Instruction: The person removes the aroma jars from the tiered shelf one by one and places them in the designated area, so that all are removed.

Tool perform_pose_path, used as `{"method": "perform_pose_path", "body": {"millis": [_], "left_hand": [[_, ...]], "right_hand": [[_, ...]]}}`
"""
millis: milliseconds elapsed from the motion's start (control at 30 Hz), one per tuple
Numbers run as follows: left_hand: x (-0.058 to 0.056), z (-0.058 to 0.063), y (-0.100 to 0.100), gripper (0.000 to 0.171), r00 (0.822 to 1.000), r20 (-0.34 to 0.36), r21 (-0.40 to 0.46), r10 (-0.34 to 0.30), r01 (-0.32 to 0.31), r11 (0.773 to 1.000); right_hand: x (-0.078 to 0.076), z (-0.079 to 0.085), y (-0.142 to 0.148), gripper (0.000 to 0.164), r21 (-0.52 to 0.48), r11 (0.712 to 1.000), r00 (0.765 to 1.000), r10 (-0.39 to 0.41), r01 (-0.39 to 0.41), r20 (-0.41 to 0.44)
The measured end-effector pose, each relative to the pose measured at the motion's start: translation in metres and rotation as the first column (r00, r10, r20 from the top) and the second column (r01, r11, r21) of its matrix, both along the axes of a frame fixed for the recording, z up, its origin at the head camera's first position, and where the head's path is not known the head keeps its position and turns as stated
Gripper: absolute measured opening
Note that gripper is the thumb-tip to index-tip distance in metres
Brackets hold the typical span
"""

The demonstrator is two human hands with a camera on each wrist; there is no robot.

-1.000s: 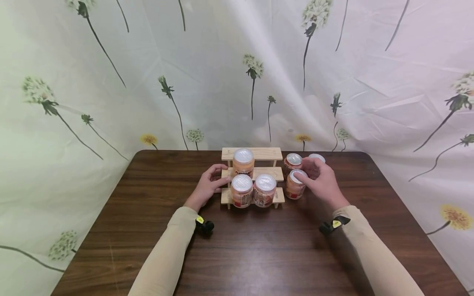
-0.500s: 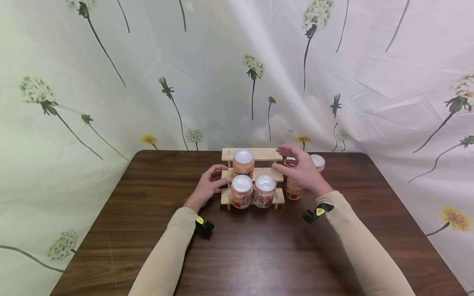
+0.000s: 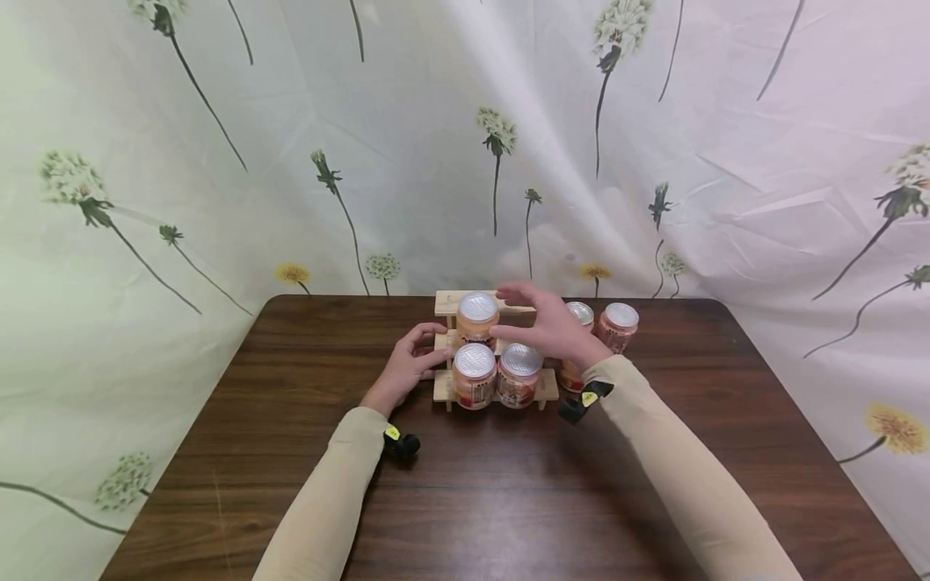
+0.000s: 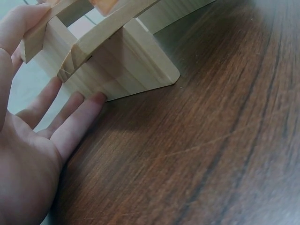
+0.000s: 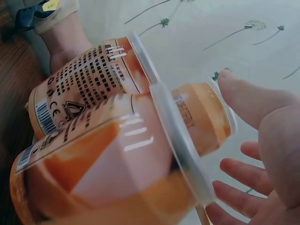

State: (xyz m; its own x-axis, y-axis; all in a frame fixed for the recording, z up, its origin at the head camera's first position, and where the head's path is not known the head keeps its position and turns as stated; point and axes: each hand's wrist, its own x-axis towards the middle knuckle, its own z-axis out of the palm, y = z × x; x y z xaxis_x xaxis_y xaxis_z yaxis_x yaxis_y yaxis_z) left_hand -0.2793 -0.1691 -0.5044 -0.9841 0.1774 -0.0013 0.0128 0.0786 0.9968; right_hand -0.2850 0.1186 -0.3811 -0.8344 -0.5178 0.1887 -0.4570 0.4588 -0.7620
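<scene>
A three-step wooden rack [image 3: 548, 386] stands at the table's back. Two clear jars with orange labels and silvery lids, a left jar [image 3: 474, 383] and a right jar [image 3: 519, 383], sit on its front step. Behind them a third jar [image 3: 477, 315] is on the middle step. My left hand [image 3: 402, 369] rests on the rack's left end, its fingers [image 4: 77, 124] straight against the side panel and thumb at a step's end. Over the rack's right half, my right hand [image 3: 548, 327] holds nothing, thumb and fingers spread close to the third jar [image 5: 201, 117].
Right of the rack stand more such jars: a back jar [image 3: 581, 311], a far-right jar [image 3: 618, 323] and a front jar [image 3: 571, 376], the last partly behind my right wrist. A flower-print cloth [image 3: 421, 161] hangs behind the dark wooden table [image 3: 465, 500].
My right hand has moved left, from the jars beside the rack to the third jar on it, with no jar in it. My left hand and the rack have stayed in place.
</scene>
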Motion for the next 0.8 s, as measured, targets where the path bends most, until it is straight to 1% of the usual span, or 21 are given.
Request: {"method": "perform_pose_path", "body": {"millis": [100,300,533,700,800], "left_hand": [[0.0,0.001,0.001,0.039,1.0,-0.003,0.0,-0.003,0.003,1.0],[0.0,0.001,0.001,0.04,1.0,0.001,0.006,-0.009,0.009,1.0],[-0.001,0.002,0.0,0.041,1.0,0.002,0.004,-0.013,0.013,1.0],[-0.002,0.001,-0.001,0.04,1.0,0.003,-0.002,-0.013,0.013,1.0],[-0.001,0.0,-0.001,0.039,1.0,0.007,0.003,-0.011,0.011,1.0]], "right_hand": [[-0.003,0.003,-0.007,0.075,0.03,0.999,0.999,0.03,-0.03,-0.009],[-0.007,0.007,-0.016,0.076,0.047,0.996,0.997,0.073,-0.074,0.013],[-0.011,0.006,-0.026,0.073,-0.009,0.992,0.992,0.128,-0.127,0.017],[-0.014,0.004,-0.03,0.065,-0.008,0.992,0.992,0.129,-0.129,0.002],[-0.015,0.003,-0.03,0.061,0.007,0.993,0.993,0.116,-0.116,-0.001]]}}
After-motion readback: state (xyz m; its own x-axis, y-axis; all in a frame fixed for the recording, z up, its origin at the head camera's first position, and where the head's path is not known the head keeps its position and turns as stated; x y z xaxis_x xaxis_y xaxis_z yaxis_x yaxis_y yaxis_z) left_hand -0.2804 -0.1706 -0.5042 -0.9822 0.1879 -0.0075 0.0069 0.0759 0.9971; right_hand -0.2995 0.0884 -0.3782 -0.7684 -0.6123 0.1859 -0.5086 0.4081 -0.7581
